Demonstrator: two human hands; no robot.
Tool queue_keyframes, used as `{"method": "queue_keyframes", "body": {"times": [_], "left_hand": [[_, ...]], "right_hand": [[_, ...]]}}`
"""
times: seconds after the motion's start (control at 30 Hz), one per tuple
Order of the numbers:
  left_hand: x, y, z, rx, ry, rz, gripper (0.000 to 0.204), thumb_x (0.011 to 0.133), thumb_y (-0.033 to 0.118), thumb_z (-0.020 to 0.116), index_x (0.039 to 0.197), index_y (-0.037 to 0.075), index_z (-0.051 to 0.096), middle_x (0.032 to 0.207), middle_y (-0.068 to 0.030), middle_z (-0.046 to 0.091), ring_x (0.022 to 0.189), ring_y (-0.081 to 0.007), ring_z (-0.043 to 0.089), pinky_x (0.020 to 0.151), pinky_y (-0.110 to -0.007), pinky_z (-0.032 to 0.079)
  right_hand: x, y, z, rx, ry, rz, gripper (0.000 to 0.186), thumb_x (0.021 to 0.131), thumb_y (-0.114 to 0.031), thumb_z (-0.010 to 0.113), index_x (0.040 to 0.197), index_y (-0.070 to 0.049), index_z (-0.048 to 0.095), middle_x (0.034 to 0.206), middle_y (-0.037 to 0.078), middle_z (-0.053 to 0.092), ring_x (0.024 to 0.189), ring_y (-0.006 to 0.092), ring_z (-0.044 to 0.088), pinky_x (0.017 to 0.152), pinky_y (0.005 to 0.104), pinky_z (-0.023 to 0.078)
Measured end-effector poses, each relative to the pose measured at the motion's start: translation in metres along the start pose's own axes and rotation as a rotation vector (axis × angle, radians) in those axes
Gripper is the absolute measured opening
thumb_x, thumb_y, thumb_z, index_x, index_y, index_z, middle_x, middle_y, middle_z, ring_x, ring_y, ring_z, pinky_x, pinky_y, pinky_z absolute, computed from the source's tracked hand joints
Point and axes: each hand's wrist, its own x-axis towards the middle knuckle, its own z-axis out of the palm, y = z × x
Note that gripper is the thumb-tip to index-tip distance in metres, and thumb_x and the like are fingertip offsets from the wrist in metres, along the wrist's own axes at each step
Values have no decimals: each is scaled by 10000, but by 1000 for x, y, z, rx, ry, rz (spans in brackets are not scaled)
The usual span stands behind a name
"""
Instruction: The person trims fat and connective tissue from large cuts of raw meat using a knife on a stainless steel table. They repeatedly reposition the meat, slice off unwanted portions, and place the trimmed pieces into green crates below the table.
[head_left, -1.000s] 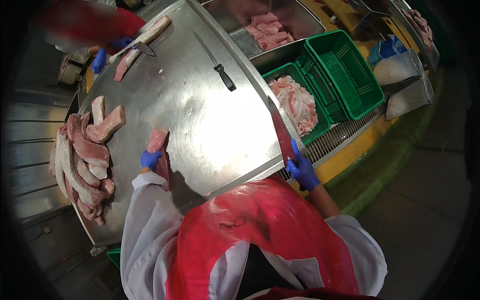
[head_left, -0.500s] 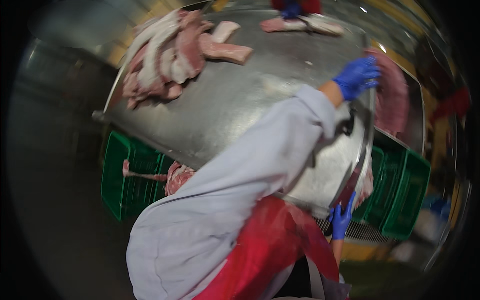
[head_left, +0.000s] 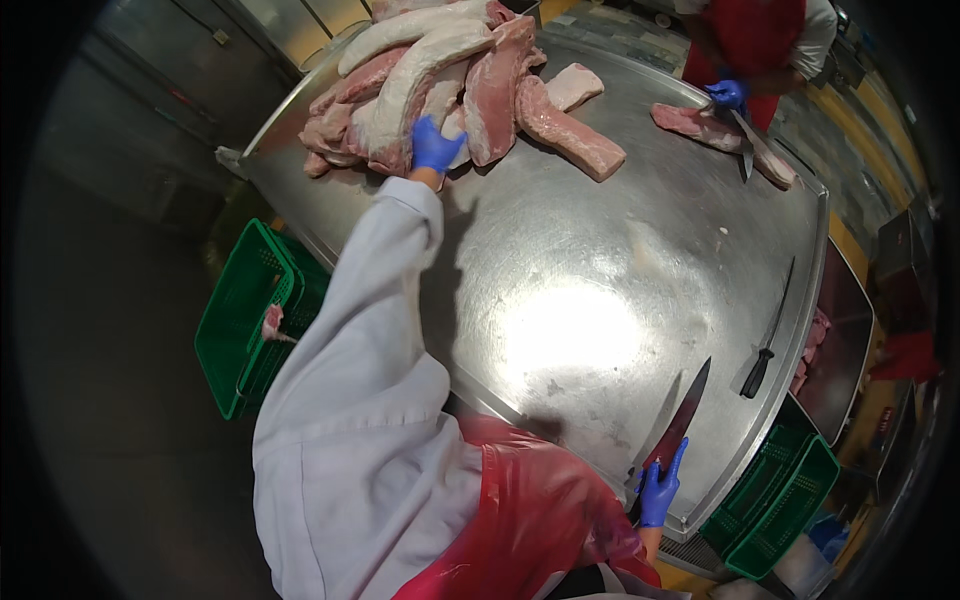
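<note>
My left hand [head_left: 437,146], in a blue glove, is on the near side of a pile of long meat pieces [head_left: 495,95] at the far left of the steel table. Its fingers are spread against a pale, fat-covered meat strip [head_left: 400,100]; no grip on it shows. At the table's near right, my gloved right hand [head_left: 658,495] holds a long-bladed knife [head_left: 685,410], its blade pointing away from me. A slim, black-handled sharpening steel or narrow knife [head_left: 762,365] lies to the right of that blade.
Across the steel table [head_left: 620,230], a co-worker's blue-gloved hand [head_left: 728,94] is at a meat piece [head_left: 700,127] with a knife [head_left: 746,155]. Green crates stand at the left [head_left: 225,345] and right [head_left: 785,510]. A metal bin [head_left: 850,360] beyond the right edge holds meat.
My left hand has left the long meat piece at the right-hand bin and swung left to the pile. The knife stays in my right hand. My view has turned.
</note>
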Motion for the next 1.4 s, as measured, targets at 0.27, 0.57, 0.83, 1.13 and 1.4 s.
{"method": "queue_keyframes", "body": {"times": [0.27, 0.57, 0.83, 1.13, 1.4], "left_hand": [[164, -70, -28, 295, -213, -147, 1313, 574, 616, 896, 1542, -44, 304, 1484, -305, 478, 1346, -423, 515, 1079, -489, 463], [210, -99, -57, -198, -601, -217, 677, 642, 365, 847, 1150, -61, 708, 1062, -172, 733, 922, -266, 704, 826, -370, 551], [12, -72, -84, -1035, -912, -456, 634, 710, 123, 755, 1305, -46, 615, 1159, -109, 694, 1014, -231, 677, 935, -376, 540], [-277, 141, -5, 183, -1140, 120, 1357, 709, 613, 832, 1598, -64, 63, 1349, -364, 556, 1143, -434, 657, 999, -448, 517], [-306, 305, 102, 332, -865, 421, 1297, 692, 589, 825, 1630, 51, 108, 1662, -295, 140, 1472, -529, 279, 1091, -671, 367]], "right_hand": [[15, -63, 64, -89, 0, 98, 771, 1006, -36, 550, 1659, -234, 192, 668, 37, 606, 521, 93, 520, 475, 292, 458], [2, -66, 98, -128, 157, 214, 768, 1003, -60, 551, 1659, -248, 198, 658, 33, 595, 519, 104, 509, 493, 292, 445], [-8, -63, 100, -155, 74, 179, 772, 999, -49, 557, 1659, -225, 198, 653, 11, 570, 531, 83, 479, 504, 290, 441], [-11, -51, 66, -120, 98, 66, 781, 997, -45, 557, 1661, -227, 188, 666, 18, 586, 540, 68, 470, 516, 281, 449], [-16, 0, 17, 233, 165, 143, 785, 1011, -50, 546, 1663, -274, 172, 721, 14, 624, 542, 53, 502, 504, 241, 461]]}}
